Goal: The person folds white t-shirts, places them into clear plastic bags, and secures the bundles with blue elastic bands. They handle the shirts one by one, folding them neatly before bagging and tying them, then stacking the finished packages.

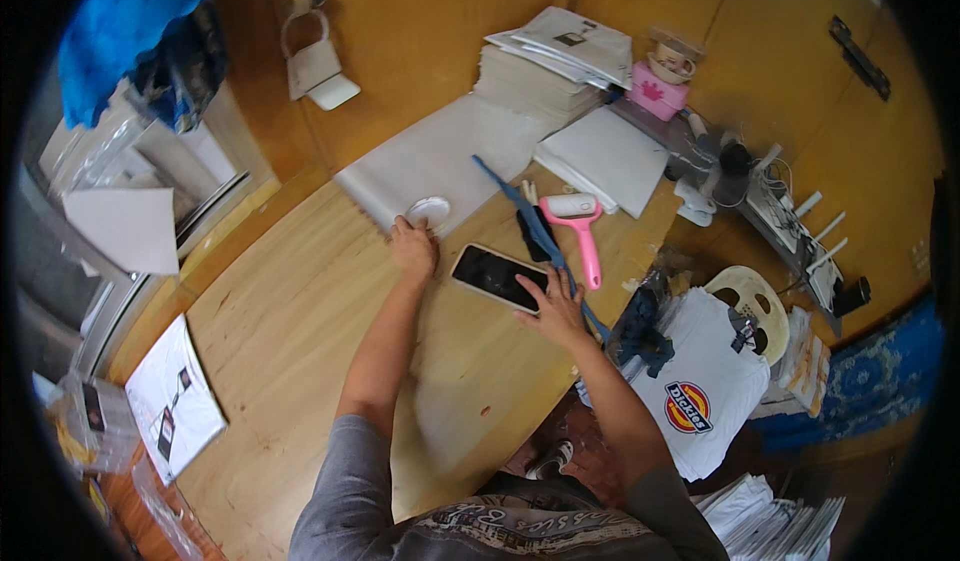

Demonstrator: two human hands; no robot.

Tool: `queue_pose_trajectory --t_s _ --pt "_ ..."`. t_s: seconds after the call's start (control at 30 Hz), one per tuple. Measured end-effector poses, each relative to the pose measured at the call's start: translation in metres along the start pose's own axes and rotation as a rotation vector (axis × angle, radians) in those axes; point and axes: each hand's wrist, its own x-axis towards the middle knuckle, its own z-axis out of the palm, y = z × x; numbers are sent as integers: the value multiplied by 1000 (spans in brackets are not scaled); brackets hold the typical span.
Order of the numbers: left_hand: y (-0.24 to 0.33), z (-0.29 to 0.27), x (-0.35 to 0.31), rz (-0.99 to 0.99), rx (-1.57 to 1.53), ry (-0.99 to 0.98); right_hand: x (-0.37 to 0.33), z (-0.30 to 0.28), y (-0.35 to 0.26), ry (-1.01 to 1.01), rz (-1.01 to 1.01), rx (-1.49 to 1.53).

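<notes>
My left hand (415, 249) has its fingers curled at the near edge of a white, round roll of tape (430, 209), gripping its rim. The roll lies at the corner of a pale translucent sheet (430, 156) on the table. My right hand (556, 304) is spread, with fingertips on the right end of a dark-screened phone (490, 273) lying flat. Close beside that hand, a long blue fabric strip (540, 226) runs across a small black object. A pink-handled lint roller (580, 229) lies just to the right of the strip.
The wooden table (290, 331) carries stacked white packages (540, 76) at the back and flat white bags (605, 161) at the right. A packaged shirt (175, 401) lies at the left edge. On the right, a white T-shirt (690, 381) lies by a cream plastic chair (750, 306).
</notes>
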Motion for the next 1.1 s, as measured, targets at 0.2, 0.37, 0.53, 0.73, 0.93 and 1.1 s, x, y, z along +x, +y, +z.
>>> queue_pose_trajectory --t_s 0.2,0.37,0.53,0.73,0.93,1.1 --pt "20 -1 45 102 -458 -374 26 5 4 46 60 36" --pt "65 -14 26 437 -517 -83 74 28 28 151 245 10" --pt "93 -22 -59 482 -407 -148 114 61 59 207 484 311" --pt "54 19 -92 536 15 -333 -28 -5 -1 352 -185 334" --pt "46 29 -94 469 -119 -254 -281 20 173 188 218 132" --pt "240 2 -207 752 -485 -66 -498 108 322 529 1585 311"
